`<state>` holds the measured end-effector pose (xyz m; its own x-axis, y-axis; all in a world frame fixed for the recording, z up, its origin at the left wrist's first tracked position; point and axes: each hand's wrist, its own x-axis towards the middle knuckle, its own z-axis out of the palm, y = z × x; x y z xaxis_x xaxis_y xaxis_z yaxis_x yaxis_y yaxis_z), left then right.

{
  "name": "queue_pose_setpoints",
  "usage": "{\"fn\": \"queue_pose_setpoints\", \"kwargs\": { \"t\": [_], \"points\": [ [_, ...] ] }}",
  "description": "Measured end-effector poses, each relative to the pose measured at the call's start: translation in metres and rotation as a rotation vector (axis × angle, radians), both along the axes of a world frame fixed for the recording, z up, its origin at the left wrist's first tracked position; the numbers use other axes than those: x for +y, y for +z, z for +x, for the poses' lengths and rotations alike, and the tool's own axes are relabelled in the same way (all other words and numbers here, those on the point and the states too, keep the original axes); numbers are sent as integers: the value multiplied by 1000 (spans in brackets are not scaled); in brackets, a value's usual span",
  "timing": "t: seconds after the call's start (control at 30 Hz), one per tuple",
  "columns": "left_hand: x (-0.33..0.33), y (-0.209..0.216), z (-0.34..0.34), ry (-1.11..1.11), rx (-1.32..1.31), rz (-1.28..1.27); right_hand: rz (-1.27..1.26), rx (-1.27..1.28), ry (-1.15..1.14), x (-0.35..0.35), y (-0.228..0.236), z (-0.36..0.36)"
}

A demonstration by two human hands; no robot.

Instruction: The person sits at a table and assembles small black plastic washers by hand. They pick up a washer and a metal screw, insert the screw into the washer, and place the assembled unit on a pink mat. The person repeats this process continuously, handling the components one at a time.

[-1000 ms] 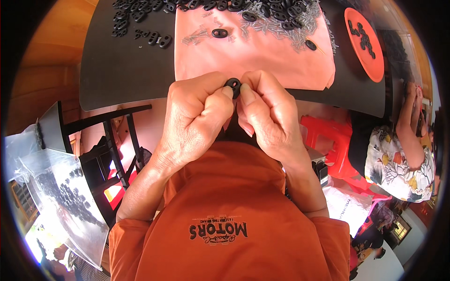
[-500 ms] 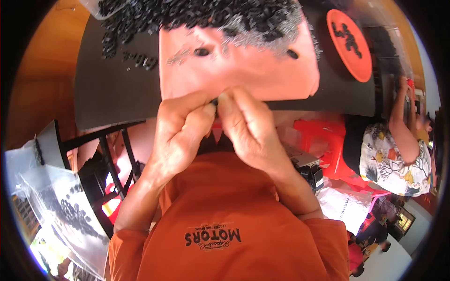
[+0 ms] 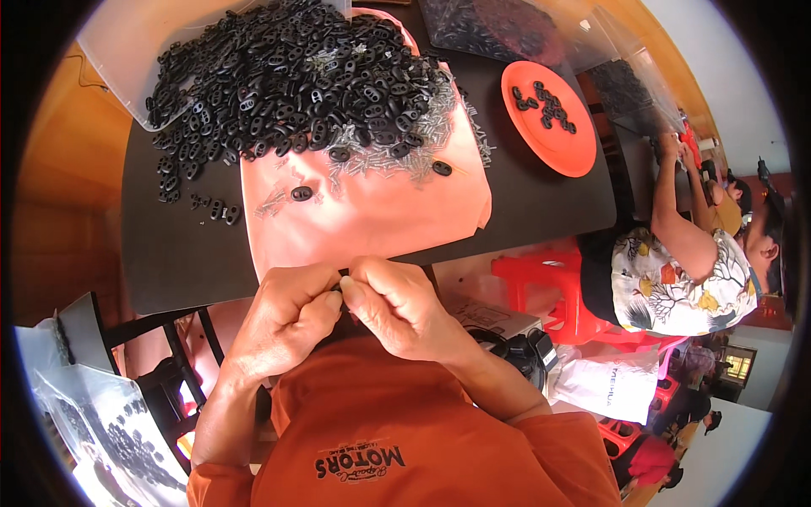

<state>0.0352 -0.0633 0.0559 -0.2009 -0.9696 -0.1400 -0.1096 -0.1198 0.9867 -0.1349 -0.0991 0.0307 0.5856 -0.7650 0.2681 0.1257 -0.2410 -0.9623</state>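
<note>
My left hand (image 3: 297, 314) and my right hand (image 3: 397, 306) meet in front of my chest, at the near edge of the table. Thumbs and fingers of both are pinched together round a small black piece (image 3: 337, 288), almost wholly hidden. Beyond them, a pink cloth (image 3: 372, 207) hangs slightly over the edge. One black oval two-hole piece (image 3: 302, 193) lies on it at the left and another oval piece (image 3: 442, 168) at the right. Farther back is a big heap of such black pieces (image 3: 279, 76), with many tiny clear or silvery rods (image 3: 397, 156) along its front.
An orange-red plate (image 3: 579, 156) with several black pieces stands on the dark table (image 3: 182, 253) at the right. Clear bins (image 3: 110, 68) stand around the heap. A person in a patterned shirt (image 3: 684, 275) works at the right, near red stools (image 3: 549, 291). A chair (image 3: 173, 346) is at the left.
The view has tilted up and shifted right, so more of the heap and plate shows. Both hands stay pinched together on the small piece, with little visible change in their hold.
</note>
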Motion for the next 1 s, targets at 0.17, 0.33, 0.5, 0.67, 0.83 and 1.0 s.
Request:
{"fn": "queue_pose_setpoints", "kwargs": {
  "t": [0.17, 0.33, 0.5, 0.67, 0.83, 1.0],
  "points": [
    [4, 0, -1, 47, -5, 0, -8, 97, 59, 1, 3, -5],
    [6, -2, -7, 82, -73, -83, -47, 112, 45, 2, 5, -6],
    [6, 7, -5, 76, -66, 29, -17, 102, 6, 3, 3, -4],
    [9, 1, -7, 71, -69, -9, -16, 84, -43, 4, 3, -5],
    [10, -7, -11, 135, 106, -9, 118, 20, -48, 12, -7, -5],
    [10, -7, -12, 143, 187, 52, 161, -24, -63, 14, -14, -5]
  ]
}}
